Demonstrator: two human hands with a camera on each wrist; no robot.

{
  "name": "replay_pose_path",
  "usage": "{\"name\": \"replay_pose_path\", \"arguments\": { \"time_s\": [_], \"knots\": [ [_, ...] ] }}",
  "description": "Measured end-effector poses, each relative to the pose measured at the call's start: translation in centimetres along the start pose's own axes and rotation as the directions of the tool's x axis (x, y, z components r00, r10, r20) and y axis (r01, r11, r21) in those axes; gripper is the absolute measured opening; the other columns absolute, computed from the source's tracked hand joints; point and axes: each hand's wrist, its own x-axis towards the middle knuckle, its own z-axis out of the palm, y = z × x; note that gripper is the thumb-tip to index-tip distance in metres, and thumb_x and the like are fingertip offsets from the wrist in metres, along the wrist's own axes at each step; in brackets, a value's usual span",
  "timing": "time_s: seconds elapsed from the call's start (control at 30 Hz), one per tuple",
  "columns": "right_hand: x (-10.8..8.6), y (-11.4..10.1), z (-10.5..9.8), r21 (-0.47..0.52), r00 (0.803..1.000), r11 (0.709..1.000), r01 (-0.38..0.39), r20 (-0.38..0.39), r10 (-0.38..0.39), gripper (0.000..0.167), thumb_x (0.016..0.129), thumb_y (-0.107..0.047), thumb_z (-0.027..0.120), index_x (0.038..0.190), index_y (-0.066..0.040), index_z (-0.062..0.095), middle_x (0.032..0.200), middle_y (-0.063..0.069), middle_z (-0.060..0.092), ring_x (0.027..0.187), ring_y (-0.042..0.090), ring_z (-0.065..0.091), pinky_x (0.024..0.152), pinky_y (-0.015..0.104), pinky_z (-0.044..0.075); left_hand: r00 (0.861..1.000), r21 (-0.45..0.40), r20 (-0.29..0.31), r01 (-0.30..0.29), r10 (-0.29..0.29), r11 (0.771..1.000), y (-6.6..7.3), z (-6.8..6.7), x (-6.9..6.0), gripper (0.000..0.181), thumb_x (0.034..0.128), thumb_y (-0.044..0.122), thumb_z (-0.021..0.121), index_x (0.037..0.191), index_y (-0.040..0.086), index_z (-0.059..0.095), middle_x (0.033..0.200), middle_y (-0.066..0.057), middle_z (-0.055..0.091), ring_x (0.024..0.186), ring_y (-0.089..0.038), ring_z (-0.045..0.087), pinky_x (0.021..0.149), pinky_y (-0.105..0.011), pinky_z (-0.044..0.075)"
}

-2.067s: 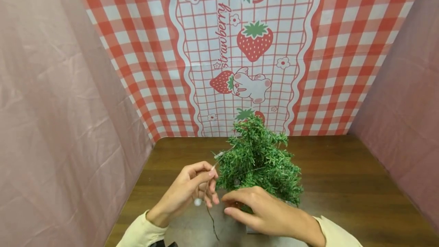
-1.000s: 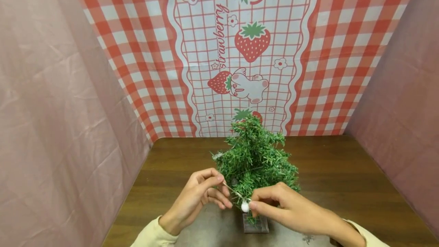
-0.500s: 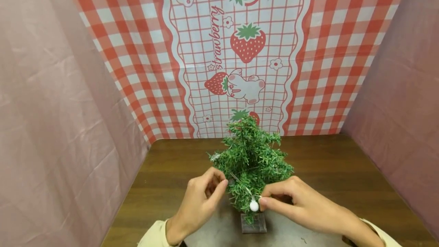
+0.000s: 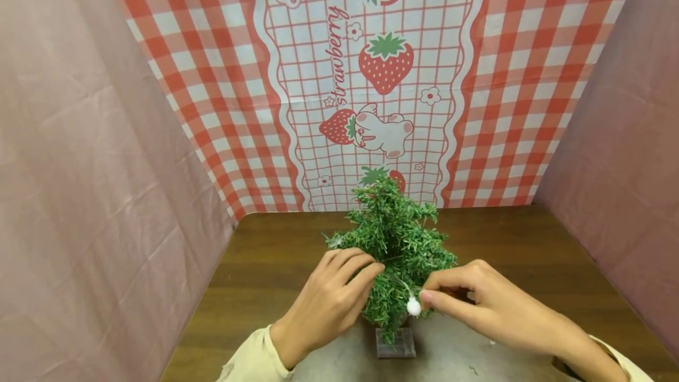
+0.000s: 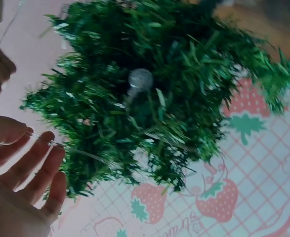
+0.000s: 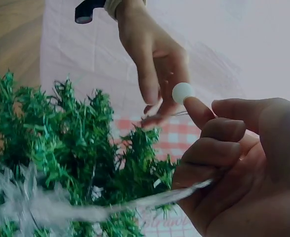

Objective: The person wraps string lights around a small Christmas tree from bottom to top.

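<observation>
A small artificial Christmas tree with green tinsel needles stands on a grey square base. Thin clear wire of a light string runs along its branches. One white round bulb hangs at the tree's front, beside the right fingertips. My right hand pinches the wire next to this bulb; in the right wrist view its other fingers curl over more wire. My left hand is at the tree's left front, the wire passing between its thumb and fingers. A clear round bulb sits among the needles.
The tree's base rests on a grey patch of the brown wooden table. A red checked strawberry-print cloth hangs behind, with pink cloth at both sides. A blurred clear ornament is close to the right wrist camera.
The right hand has taken hold of the wire by the white bulb and carried it rightward across the tree's front. The left hand has moved right and up against the branches.
</observation>
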Motion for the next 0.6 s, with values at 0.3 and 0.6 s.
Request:
{"name": "replay_pose_path", "arguments": {
  "time_s": [0.3,0.6],
  "knots": [
    [-2.1,0.3,-2.5,-0.021,0.991,0.991,-0.134,-0.029,0.133,0.024,0.100,-0.007,0.059,0.089,-0.027,0.066,0.064,-0.011,0.049,0.054,-0.001,0.045,0.046,0.022,0.044,0.999,0.036,-0.013,-0.035,0.035,0.999,-1.0,1.0,0.0,0.018,0.0994,0.010,0.054,0.101,0.012,0.072,0.100,-0.001,0.068,0.095,-0.018,0.061,0.087,-0.032,0.049],
    [-5.2,1.5,-6.3,-0.071,0.967,0.965,-0.252,-0.034,0.251,0.023,0.100,-0.006,0.057,0.092,-0.024,0.068,0.070,-0.009,0.057,0.056,0.006,0.051,0.045,0.025,0.045,1.000,0.045,-0.005,-0.024,0.025,0.999,-1.6,1.0,0.0,0.016,0.0981,0.009,0.054,0.100,0.012,0.070,0.100,-0.001,0.068,0.095,-0.018,0.061,0.086,-0.032,0.049]
  ]
}}
